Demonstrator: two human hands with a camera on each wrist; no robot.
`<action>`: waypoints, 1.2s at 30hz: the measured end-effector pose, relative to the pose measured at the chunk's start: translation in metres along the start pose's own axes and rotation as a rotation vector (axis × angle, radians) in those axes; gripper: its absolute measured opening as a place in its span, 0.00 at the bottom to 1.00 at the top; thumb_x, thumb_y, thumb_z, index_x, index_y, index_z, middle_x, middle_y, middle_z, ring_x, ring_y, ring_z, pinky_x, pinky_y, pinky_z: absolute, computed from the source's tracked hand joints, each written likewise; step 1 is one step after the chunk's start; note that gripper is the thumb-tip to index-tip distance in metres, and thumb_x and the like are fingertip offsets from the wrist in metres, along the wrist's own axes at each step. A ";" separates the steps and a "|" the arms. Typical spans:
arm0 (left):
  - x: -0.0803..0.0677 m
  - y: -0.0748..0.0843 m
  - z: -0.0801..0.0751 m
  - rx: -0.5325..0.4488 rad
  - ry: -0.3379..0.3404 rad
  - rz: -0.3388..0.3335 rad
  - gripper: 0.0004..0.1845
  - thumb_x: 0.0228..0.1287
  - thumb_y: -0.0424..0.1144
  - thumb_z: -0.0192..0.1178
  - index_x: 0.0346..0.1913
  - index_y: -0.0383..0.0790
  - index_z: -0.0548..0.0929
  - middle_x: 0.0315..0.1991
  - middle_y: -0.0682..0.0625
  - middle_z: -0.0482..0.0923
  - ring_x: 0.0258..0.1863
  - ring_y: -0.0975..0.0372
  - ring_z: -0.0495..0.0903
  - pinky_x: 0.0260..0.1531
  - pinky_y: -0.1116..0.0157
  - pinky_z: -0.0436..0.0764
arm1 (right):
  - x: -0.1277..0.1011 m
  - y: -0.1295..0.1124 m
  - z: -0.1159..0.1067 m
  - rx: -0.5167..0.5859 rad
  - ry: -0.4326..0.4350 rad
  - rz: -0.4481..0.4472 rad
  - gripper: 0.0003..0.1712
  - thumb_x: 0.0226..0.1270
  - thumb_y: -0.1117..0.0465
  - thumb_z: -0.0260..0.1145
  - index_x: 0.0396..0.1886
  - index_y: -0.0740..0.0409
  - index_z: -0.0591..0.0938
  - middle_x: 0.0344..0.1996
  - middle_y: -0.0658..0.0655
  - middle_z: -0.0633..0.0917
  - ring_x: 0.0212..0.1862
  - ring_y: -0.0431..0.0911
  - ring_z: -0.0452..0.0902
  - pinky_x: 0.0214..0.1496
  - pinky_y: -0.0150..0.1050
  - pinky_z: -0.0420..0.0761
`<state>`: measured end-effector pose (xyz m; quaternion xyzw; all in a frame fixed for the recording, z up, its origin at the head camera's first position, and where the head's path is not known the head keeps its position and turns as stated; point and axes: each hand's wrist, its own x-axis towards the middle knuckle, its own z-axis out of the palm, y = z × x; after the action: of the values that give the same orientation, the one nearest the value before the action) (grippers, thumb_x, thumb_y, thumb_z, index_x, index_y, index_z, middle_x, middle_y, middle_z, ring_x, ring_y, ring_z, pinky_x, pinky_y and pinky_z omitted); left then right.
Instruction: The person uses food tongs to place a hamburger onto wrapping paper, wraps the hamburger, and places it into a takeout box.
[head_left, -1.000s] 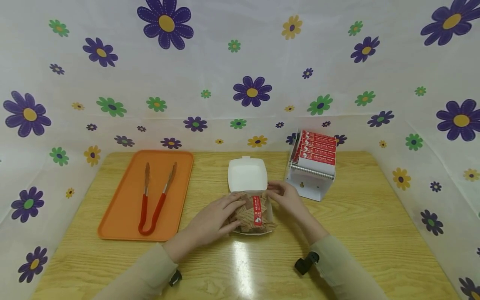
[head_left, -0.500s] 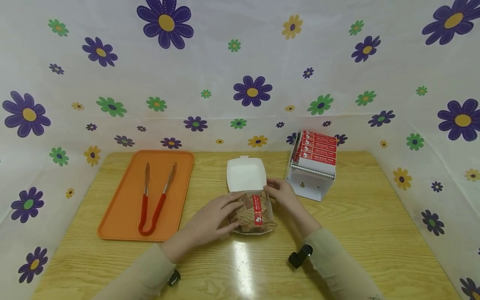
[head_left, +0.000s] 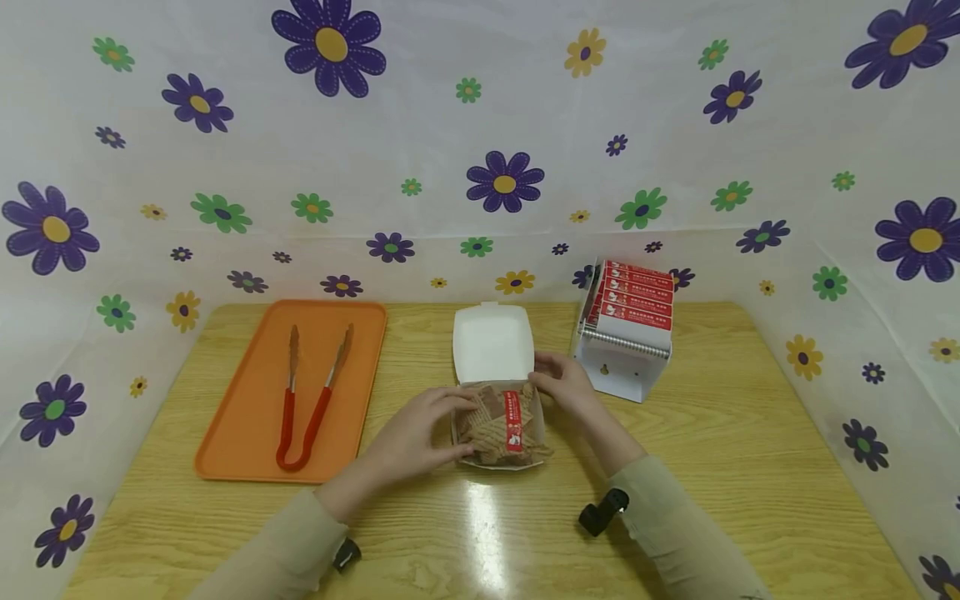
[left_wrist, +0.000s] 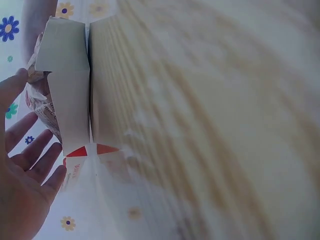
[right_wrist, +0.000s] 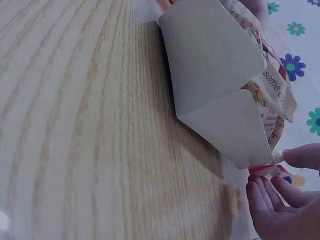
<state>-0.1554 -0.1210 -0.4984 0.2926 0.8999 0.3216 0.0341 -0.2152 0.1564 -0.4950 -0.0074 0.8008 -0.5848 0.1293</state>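
An open takeaway box (head_left: 493, 343) stands mid-table, its white lid folded to the back. Inside sits a food parcel in brown printed paper (head_left: 487, 433) with a red sticker label (head_left: 513, 421) across its top. My left hand (head_left: 416, 437) is at the box's left side, thumb and fingers spread, fingertips right at the parcel's edge. With my right hand (head_left: 573, 392) I pinch the box's back right corner by the lid hinge, thumb on the near side and fingers behind. The right wrist view shows that thumb (right_wrist: 302, 156) at the corner and the fingers under the red-printed lid.
An orange tray (head_left: 232, 442) with red-handled tongs (head_left: 311, 425) lies to the left. A white label dispenser (head_left: 622, 379) loaded with red-and-white labels stands at the back right. Flower-printed cloth (head_left: 420, 133) walls the table's back and sides.
The lid's far edge has risen slightly. My left fingers have drawn back left from the parcel's top. My right hand has moved slightly left and stays at the back corner.
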 end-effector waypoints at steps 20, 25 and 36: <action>0.026 -0.029 -0.002 -0.599 0.285 -0.266 0.34 0.71 0.29 0.68 0.76 0.28 0.69 0.71 0.31 0.75 0.68 0.38 0.78 0.74 0.46 0.76 | -0.002 -0.002 -0.002 0.028 0.054 -0.045 0.33 0.73 0.73 0.65 0.74 0.76 0.68 0.68 0.78 0.77 0.69 0.70 0.77 0.73 0.57 0.80; 0.039 -0.030 -0.001 -0.654 0.257 -0.287 0.34 0.74 0.30 0.66 0.78 0.30 0.66 0.72 0.29 0.73 0.69 0.36 0.78 0.72 0.48 0.79 | -0.004 -0.003 -0.002 0.031 0.064 -0.049 0.32 0.73 0.74 0.65 0.74 0.75 0.69 0.67 0.78 0.77 0.68 0.70 0.77 0.72 0.55 0.81; 0.054 -0.019 -0.001 -0.695 0.260 -0.317 0.29 0.76 0.30 0.63 0.76 0.28 0.70 0.68 0.29 0.77 0.67 0.39 0.80 0.69 0.49 0.82 | -0.005 -0.008 -0.004 0.000 0.057 -0.088 0.33 0.74 0.70 0.65 0.76 0.72 0.69 0.67 0.76 0.78 0.68 0.68 0.77 0.74 0.57 0.79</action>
<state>-0.2096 -0.1038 -0.5025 0.0781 0.7684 0.6317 0.0661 -0.2120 0.1583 -0.4856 -0.0258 0.8030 -0.5900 0.0808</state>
